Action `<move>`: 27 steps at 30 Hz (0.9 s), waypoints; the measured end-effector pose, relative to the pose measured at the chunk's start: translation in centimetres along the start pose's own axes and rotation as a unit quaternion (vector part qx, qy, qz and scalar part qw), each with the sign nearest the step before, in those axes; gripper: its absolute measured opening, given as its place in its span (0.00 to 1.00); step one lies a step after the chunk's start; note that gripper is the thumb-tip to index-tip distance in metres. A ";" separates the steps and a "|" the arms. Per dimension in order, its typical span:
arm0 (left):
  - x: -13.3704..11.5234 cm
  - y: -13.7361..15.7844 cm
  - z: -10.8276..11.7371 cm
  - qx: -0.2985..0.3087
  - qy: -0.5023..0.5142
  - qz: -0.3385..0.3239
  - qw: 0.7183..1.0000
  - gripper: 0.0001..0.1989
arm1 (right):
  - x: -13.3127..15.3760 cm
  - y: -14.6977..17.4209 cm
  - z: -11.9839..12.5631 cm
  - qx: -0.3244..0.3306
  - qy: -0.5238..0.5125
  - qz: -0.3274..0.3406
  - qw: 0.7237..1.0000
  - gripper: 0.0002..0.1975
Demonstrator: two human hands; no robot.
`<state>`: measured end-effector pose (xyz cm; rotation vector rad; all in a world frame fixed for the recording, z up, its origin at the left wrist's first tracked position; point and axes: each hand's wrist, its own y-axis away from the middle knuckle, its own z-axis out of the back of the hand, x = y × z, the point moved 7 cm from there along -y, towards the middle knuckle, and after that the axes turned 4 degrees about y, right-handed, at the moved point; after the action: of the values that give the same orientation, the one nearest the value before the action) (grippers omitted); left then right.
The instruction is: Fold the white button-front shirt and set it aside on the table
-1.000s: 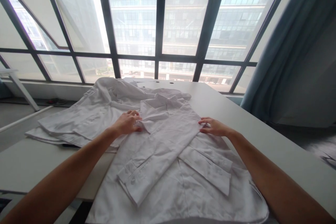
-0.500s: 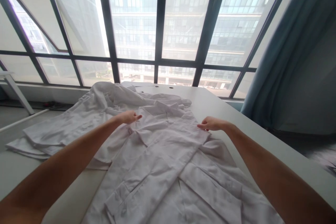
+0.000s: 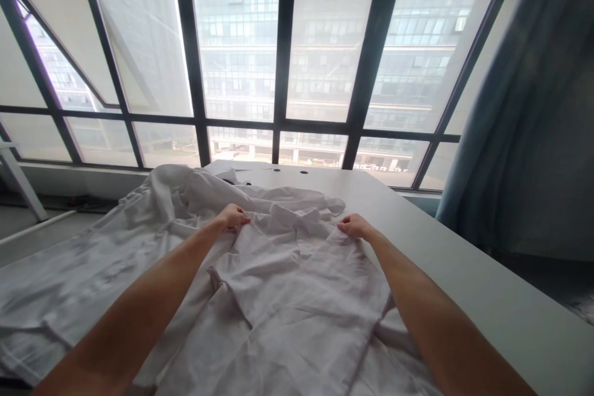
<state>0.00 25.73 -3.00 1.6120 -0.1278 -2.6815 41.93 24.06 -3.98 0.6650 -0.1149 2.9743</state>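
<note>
A white collared coat [image 3: 297, 297] lies spread and wrinkled on the table, front side up, with its collar [image 3: 294, 218] at the far end. My left hand [image 3: 233, 216] pinches the fabric at the shoulder left of the collar. On the other side, my right hand [image 3: 355, 226] has its fingers closed on the opposite shoulder. Between the two hands the cloth is stretched fairly flat. The sleeves are partly hidden beneath the body and my forearms.
More white garments [image 3: 171, 192] lie heaped to the left and behind the coat. The white table [image 3: 445, 284] reaches toward large dark-framed windows [image 3: 325, 55]. A blue-grey curtain [image 3: 501, 111] hangs at the right. A white table leg [image 3: 23, 182] stands at the far left.
Both hands have moved to the coat's shoulders beside the collar and now grip there. The view has tilted up slightly, and the cloth has shifted and smoothed between the hands.
</note>
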 end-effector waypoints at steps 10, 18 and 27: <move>-10.0 2.1 6.5 -0.135 0.044 -0.159 0.977 0.08 | 1.3 2.0 9.9 -0.289 -0.131 0.055 0.947 0.12; -16.7 6.9 10.1 -0.251 0.064 -0.269 0.928 0.06 | 3.7 4.3 12.8 -0.337 -0.382 0.105 0.854 0.11; -13.3 0.4 5.2 -0.231 -0.239 -0.152 0.931 0.26 | 4.3 0.4 8.2 -0.253 -0.166 -0.040 0.952 0.32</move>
<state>1.63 26.38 11.14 0.8888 0.7512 -2.9526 41.46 23.20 5.19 1.0424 -0.8163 2.5546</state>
